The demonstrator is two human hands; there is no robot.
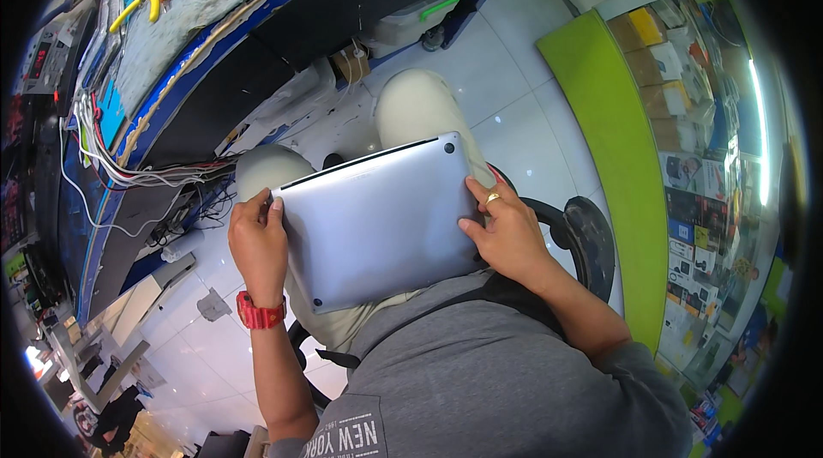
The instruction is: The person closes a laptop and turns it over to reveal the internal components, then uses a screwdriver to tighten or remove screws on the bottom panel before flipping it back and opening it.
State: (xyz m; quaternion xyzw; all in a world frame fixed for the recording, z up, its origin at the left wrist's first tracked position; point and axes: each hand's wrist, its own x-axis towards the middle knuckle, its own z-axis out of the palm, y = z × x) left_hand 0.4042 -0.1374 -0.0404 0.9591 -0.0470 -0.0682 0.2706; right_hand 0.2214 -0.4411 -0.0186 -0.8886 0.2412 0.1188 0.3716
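A silver laptop [386, 218] lies closed across my lap with its underside up. Round dark feet show at its far right and near left corners, and a dark hinge strip runs along the far edge. My left hand [257, 239] grips the left edge near the far corner, thumb on top of the casing. On the right edge, my right hand [506, 226] holds the laptop with thumb and forefinger on the casing; a gold ring is on one finger. The fingers beneath the laptop are hidden. A red watch [261, 310] is on my left wrist.
A worn workbench [257, 3] at the far left carries pliers [154, 6] and other tools. Loose cables [171, 173] hang off its edge. To the right stand a green-edged glass display case [600, 132] with boxed goods and a black chair armrest [591, 244].
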